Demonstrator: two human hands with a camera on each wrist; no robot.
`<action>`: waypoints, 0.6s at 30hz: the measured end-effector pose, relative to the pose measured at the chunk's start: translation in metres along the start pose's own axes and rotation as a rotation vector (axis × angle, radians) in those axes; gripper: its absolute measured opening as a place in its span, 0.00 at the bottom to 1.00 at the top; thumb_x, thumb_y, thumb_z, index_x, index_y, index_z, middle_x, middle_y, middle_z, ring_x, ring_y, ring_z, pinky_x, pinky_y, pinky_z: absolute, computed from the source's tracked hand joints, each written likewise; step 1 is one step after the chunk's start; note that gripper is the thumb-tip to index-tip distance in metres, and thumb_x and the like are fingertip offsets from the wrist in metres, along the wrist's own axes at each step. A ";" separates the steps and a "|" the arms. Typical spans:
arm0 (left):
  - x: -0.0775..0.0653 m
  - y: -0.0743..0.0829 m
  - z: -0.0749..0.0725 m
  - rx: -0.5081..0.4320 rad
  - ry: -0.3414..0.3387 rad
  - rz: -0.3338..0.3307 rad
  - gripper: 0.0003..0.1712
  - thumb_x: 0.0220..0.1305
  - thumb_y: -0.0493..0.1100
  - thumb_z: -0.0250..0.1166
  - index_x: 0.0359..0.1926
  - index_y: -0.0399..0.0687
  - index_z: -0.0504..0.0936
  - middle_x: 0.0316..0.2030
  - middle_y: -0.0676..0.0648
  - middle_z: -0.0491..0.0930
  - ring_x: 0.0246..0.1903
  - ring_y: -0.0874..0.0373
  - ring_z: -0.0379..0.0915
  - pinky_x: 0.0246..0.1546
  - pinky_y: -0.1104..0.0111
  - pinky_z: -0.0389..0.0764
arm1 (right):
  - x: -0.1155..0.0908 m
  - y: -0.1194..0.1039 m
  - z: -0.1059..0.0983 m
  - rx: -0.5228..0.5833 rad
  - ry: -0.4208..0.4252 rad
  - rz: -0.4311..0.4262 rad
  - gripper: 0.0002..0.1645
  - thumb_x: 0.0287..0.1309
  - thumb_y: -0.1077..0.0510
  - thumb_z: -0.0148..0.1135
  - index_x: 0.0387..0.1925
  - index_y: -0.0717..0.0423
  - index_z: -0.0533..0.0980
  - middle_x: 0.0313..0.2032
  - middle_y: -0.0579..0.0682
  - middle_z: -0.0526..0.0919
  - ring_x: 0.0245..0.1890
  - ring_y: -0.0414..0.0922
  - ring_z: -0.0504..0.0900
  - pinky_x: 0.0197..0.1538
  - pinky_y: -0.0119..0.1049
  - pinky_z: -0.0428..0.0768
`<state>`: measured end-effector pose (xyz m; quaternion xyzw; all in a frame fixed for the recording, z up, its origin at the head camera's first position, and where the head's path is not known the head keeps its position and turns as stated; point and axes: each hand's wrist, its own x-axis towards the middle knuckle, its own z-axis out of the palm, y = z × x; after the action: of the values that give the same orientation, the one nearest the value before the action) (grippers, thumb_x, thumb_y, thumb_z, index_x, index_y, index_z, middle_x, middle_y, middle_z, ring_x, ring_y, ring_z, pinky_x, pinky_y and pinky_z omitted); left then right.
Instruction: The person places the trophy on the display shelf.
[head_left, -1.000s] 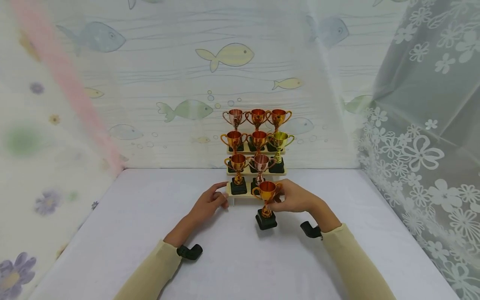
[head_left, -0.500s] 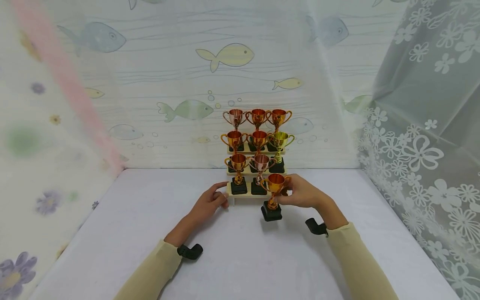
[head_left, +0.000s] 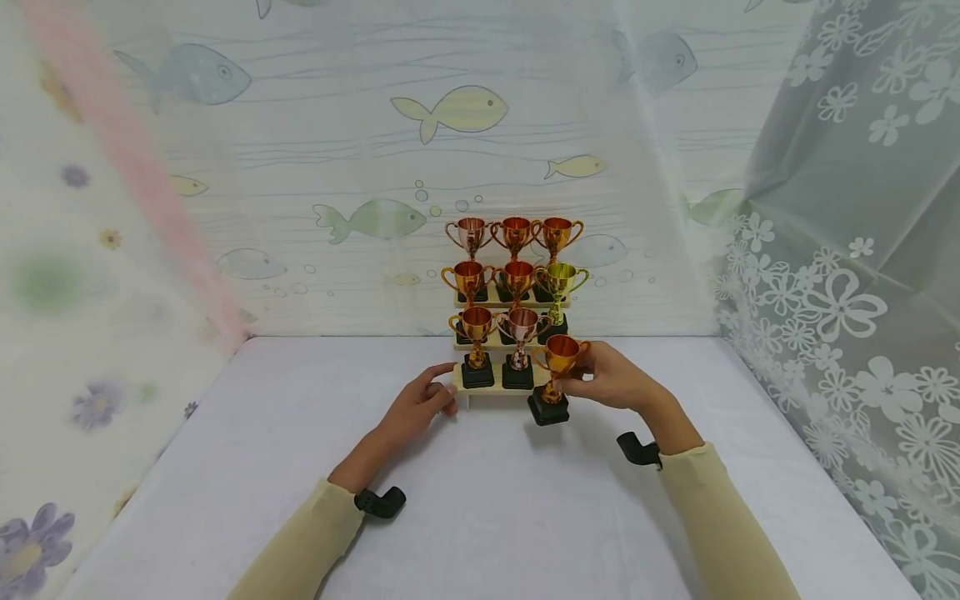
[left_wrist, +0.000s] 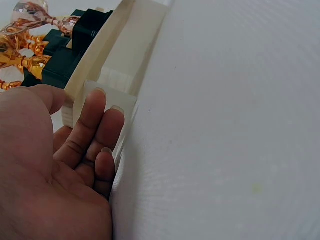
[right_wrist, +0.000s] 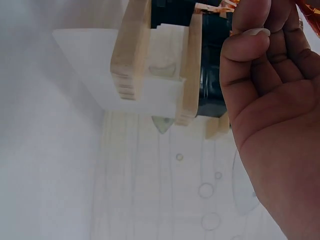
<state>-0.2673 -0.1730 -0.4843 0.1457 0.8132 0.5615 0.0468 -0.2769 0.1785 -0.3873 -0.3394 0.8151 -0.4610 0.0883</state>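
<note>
In the head view my right hand pinches a small orange-gold trophy cup by its stem. Its black base tilts slightly and hangs just in front of the bottom shelf's right end. Only a sliver of orange trophy shows past the fingers in the right wrist view. My left hand grips the left end of the tiered display stand; in the left wrist view its fingers curl against the pale leg below the shelf. A gold trophy and a rose-gold trophy stand upright on that shelf.
Behind them, the middle shelf carries three trophies, including a yellow-gold trophy on the right. Three more stand on top, among them a copper trophy. The white tabletop meets a fish-print curtain and a lace curtain.
My right hand has carried the trophy back and to the right, from in front of the rose-gold trophy to the bottom shelf's right end. My left hand has stayed at the stand.
</note>
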 end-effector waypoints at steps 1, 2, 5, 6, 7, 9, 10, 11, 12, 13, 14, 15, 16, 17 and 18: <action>0.000 0.000 0.000 0.002 0.001 0.000 0.27 0.75 0.52 0.57 0.71 0.64 0.64 0.33 0.45 0.84 0.36 0.53 0.81 0.49 0.61 0.74 | 0.000 0.000 0.000 0.001 0.005 0.001 0.15 0.60 0.60 0.69 0.48 0.62 0.78 0.40 0.51 0.85 0.41 0.47 0.84 0.47 0.38 0.80; 0.000 0.000 0.000 0.002 0.001 0.001 0.27 0.75 0.52 0.57 0.71 0.64 0.64 0.33 0.45 0.84 0.36 0.53 0.81 0.49 0.61 0.74 | 0.000 0.001 0.000 0.005 0.010 0.004 0.14 0.61 0.60 0.69 0.46 0.62 0.79 0.39 0.51 0.85 0.41 0.47 0.84 0.47 0.38 0.80; 0.000 -0.001 0.000 0.008 -0.001 0.001 0.27 0.75 0.52 0.56 0.72 0.63 0.64 0.33 0.45 0.84 0.37 0.53 0.81 0.50 0.61 0.73 | 0.000 0.002 -0.001 -0.003 0.031 0.018 0.12 0.61 0.60 0.69 0.44 0.60 0.79 0.39 0.52 0.85 0.41 0.48 0.84 0.46 0.38 0.81; 0.000 -0.001 0.000 0.010 -0.004 0.000 0.27 0.75 0.53 0.56 0.72 0.62 0.63 0.33 0.45 0.84 0.37 0.53 0.81 0.51 0.61 0.73 | 0.000 0.003 -0.002 -0.008 0.041 0.026 0.12 0.61 0.59 0.69 0.44 0.61 0.79 0.39 0.52 0.85 0.41 0.48 0.84 0.46 0.38 0.81; 0.000 -0.002 0.000 0.012 -0.006 -0.002 0.28 0.76 0.53 0.56 0.72 0.61 0.63 0.33 0.45 0.84 0.37 0.53 0.81 0.51 0.61 0.72 | 0.000 0.004 -0.003 -0.011 0.051 0.037 0.13 0.61 0.59 0.69 0.45 0.62 0.79 0.39 0.52 0.85 0.41 0.48 0.84 0.46 0.38 0.81; 0.001 -0.002 -0.001 0.013 -0.013 -0.008 0.29 0.76 0.53 0.55 0.73 0.59 0.62 0.34 0.44 0.84 0.38 0.51 0.80 0.52 0.61 0.71 | -0.001 0.005 -0.004 -0.018 0.076 0.059 0.15 0.62 0.58 0.68 0.46 0.63 0.79 0.39 0.52 0.85 0.41 0.48 0.84 0.45 0.38 0.80; 0.001 -0.002 -0.001 0.013 -0.018 -0.011 0.29 0.76 0.53 0.55 0.74 0.58 0.61 0.35 0.43 0.84 0.39 0.50 0.80 0.52 0.60 0.71 | -0.002 0.006 -0.005 -0.020 0.089 0.069 0.16 0.62 0.57 0.68 0.47 0.64 0.79 0.40 0.52 0.86 0.40 0.48 0.83 0.44 0.38 0.80; 0.001 -0.001 -0.002 0.009 -0.024 -0.015 0.30 0.76 0.52 0.55 0.74 0.56 0.61 0.35 0.42 0.84 0.39 0.49 0.80 0.52 0.60 0.71 | -0.002 0.006 -0.006 -0.016 0.103 0.077 0.17 0.62 0.56 0.68 0.48 0.64 0.79 0.40 0.53 0.86 0.40 0.49 0.83 0.44 0.38 0.80; 0.001 -0.001 -0.002 0.007 -0.030 -0.019 0.30 0.77 0.51 0.55 0.75 0.55 0.60 0.36 0.41 0.84 0.40 0.47 0.80 0.52 0.60 0.71 | -0.002 0.006 -0.006 -0.013 0.118 0.087 0.18 0.62 0.56 0.68 0.48 0.64 0.80 0.40 0.52 0.86 0.40 0.48 0.83 0.43 0.38 0.79; 0.002 0.000 -0.003 0.005 -0.036 -0.024 0.31 0.77 0.50 0.54 0.75 0.53 0.59 0.36 0.40 0.84 0.40 0.46 0.80 0.52 0.60 0.71 | -0.002 0.007 -0.007 -0.006 0.131 0.093 0.18 0.62 0.56 0.68 0.49 0.63 0.80 0.40 0.53 0.86 0.40 0.48 0.83 0.43 0.39 0.80; 0.002 0.000 -0.003 0.002 -0.042 -0.028 0.31 0.77 0.49 0.54 0.76 0.52 0.58 0.36 0.39 0.84 0.40 0.45 0.80 0.52 0.60 0.71 | -0.002 0.007 -0.007 -0.005 0.144 0.096 0.17 0.62 0.56 0.68 0.48 0.62 0.80 0.40 0.53 0.86 0.40 0.48 0.83 0.42 0.39 0.80; 0.002 0.000 -0.004 0.001 -0.046 -0.031 0.31 0.77 0.48 0.54 0.76 0.50 0.58 0.36 0.38 0.84 0.40 0.44 0.80 0.52 0.60 0.71 | -0.002 0.008 -0.008 -0.002 0.157 0.097 0.17 0.62 0.56 0.68 0.48 0.62 0.80 0.41 0.53 0.86 0.40 0.49 0.83 0.42 0.39 0.80; 0.002 0.001 -0.004 0.000 -0.048 -0.033 0.31 0.77 0.48 0.54 0.76 0.50 0.58 0.36 0.38 0.84 0.41 0.44 0.80 0.52 0.60 0.71 | -0.002 0.008 -0.008 0.000 0.172 0.101 0.16 0.62 0.56 0.68 0.48 0.61 0.80 0.41 0.53 0.86 0.40 0.48 0.83 0.42 0.39 0.80; 0.002 0.001 -0.004 -0.001 -0.047 -0.035 0.31 0.77 0.47 0.54 0.76 0.50 0.58 0.36 0.38 0.84 0.40 0.44 0.80 0.52 0.60 0.72 | -0.002 0.008 -0.008 0.006 0.185 0.104 0.15 0.62 0.56 0.68 0.47 0.60 0.80 0.41 0.53 0.86 0.40 0.48 0.84 0.42 0.39 0.80; 0.002 0.000 -0.004 0.000 -0.044 -0.034 0.31 0.77 0.48 0.54 0.76 0.50 0.58 0.36 0.38 0.84 0.40 0.44 0.80 0.51 0.61 0.72 | -0.001 0.009 -0.008 0.005 0.197 0.104 0.14 0.62 0.56 0.68 0.46 0.60 0.80 0.41 0.53 0.86 0.40 0.48 0.83 0.41 0.39 0.80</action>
<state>-0.2705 -0.1755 -0.4827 0.1444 0.8143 0.5573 0.0744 -0.2836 0.1881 -0.3898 -0.2495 0.8354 -0.4888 0.0323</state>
